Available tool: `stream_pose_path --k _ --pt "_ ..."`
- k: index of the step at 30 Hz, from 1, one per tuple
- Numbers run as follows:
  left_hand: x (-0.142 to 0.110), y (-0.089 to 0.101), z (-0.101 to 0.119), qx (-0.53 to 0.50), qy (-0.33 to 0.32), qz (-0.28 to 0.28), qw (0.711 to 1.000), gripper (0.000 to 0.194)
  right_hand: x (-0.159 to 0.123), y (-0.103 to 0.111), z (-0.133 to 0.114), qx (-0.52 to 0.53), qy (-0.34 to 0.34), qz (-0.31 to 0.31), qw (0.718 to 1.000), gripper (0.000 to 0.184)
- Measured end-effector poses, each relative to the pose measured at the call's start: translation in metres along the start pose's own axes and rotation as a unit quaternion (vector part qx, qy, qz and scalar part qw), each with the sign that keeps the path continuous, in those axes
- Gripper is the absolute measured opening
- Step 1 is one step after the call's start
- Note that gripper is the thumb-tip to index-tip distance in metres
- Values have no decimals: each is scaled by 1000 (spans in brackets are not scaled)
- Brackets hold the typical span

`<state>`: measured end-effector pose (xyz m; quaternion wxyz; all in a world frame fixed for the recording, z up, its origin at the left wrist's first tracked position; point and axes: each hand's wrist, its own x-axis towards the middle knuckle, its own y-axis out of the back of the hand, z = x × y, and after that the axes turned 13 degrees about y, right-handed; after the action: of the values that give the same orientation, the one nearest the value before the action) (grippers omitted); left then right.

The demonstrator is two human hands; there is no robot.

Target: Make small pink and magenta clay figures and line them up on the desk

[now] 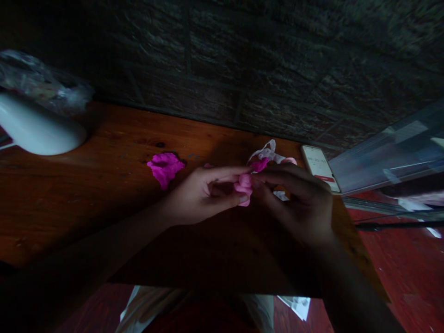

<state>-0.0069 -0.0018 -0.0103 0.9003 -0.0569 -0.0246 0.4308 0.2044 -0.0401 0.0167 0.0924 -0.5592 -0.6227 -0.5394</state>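
A lumpy, folded piece of pink clay (pixel 244 185) is held above the wooden table between my two hands. My left hand (pixel 197 194) pinches it from the left, thumb below and index finger above. My right hand (pixel 298 194) is closed too, its thumb and fingertips pressed against the lump's right side. Just behind those fingertips shows a magenta piece (pixel 259 165); whether it is held or lies on the table I cannot tell. Another flattened, crumpled magenta clay piece (pixel 165 169) lies on the table beyond my left wrist.
A crumpled clear wrapper (pixel 272 150) lies behind my right hand. Near the wall (pixel 215 74) a phone (pixel 319 167) rests at the table's right end beside a clear panel (pixel 388 148). At left are a white rounded object (pixel 41 127) and a plastic bag (pixel 45 83).
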Motion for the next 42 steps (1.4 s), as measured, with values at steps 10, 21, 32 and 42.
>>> stream_pose_path --k 10,21,32,42 --pt "1 -1 3 -10 0 -7 1000 42 5 -10 2 280 -238 98 925 6" --pt "0 -2 4 -13 -22 -21 999 45 5 -11 4 330 -258 92 904 9" --pt "0 -4 5 -29 -18 -24 999 43 6 -9 2 302 -265 92 911 3" --pt "2 2 8 -5 10 9 1000 40 9 -6 4 317 -278 100 901 4"
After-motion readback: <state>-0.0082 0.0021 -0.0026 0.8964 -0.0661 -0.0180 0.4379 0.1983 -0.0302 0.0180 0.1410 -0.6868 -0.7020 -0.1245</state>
